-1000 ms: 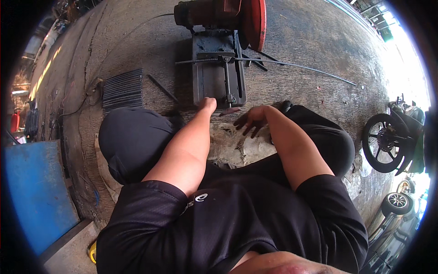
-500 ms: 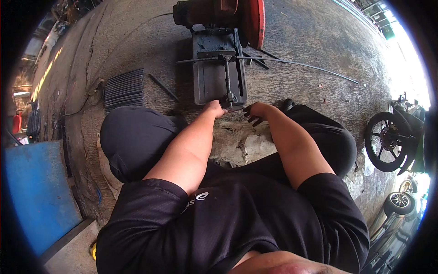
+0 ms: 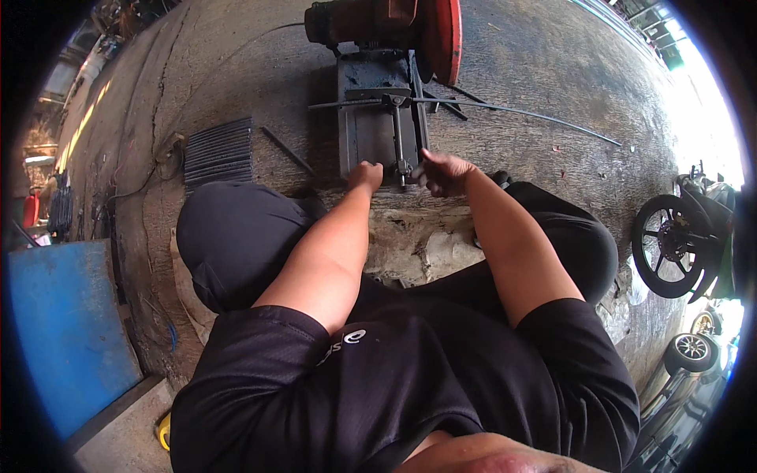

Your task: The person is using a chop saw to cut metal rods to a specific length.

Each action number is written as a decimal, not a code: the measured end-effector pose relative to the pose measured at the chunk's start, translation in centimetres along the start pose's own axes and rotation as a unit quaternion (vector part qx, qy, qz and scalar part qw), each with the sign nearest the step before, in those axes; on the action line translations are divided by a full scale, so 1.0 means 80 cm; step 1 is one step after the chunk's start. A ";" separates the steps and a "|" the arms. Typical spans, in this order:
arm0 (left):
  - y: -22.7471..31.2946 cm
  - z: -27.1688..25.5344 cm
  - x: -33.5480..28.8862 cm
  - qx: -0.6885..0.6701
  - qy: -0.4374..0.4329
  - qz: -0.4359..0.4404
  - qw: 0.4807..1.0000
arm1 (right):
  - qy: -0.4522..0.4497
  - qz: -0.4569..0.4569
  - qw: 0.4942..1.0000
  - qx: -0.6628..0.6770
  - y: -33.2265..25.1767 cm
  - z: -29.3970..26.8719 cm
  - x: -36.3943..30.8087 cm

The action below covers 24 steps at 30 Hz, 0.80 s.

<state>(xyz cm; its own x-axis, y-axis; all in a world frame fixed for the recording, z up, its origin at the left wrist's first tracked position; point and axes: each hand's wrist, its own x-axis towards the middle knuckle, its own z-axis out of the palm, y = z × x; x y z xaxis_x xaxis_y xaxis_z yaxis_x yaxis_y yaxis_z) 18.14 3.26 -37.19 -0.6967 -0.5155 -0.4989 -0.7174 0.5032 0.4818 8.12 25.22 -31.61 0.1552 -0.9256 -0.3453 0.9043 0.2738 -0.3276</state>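
Observation:
A red cut-off saw stands on the floor in front of me, its disc guard to the right of the motor. A long, thin metal rod lies across its dark base, passing through the vise jaws. The vise screw runs from there toward me and ends in a small crank. Left of that crank, my left hand is at the base's near edge with fingers curled; what they hold, if anything, is hidden. My right hand is just right of the crank, thumb raised and fingers apart.
A row of cut dark rods lies at the left, with one loose piece beside it. More pieces lie right of the saw. A blue panel is at the lower left; a motorcycle wheel stands at the right.
My left hand has moved from the end of the vise screw, left to the base's edge. My right hand has risen beside the crank, its thumb now up.

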 end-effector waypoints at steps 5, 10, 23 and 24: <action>0.000 0.006 -0.003 -0.072 -0.111 0.059 0.990 | 0.364 0.124 0.906 -0.176 0.031 0.016 -0.008; 0.007 0.006 -0.017 -0.071 -0.209 0.065 0.973 | 0.481 0.117 0.841 -0.219 0.041 -0.005 -0.001; 0.014 -0.020 -0.044 0.165 -0.130 -0.022 0.977 | 0.490 0.107 0.820 -0.276 0.043 -0.037 0.013; 0.013 -0.021 -0.042 0.170 -0.136 -0.025 0.976 | 0.492 0.117 0.809 -0.301 0.042 -0.040 0.016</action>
<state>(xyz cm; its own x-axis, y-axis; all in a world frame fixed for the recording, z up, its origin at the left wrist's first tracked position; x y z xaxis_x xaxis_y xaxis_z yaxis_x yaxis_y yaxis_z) 19.72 4.38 -33.80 -0.6010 -0.3648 -0.7112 -0.6761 0.7066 0.2089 10.08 25.82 -35.97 -0.3651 -0.2556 -0.8952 0.4919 0.7634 -0.4186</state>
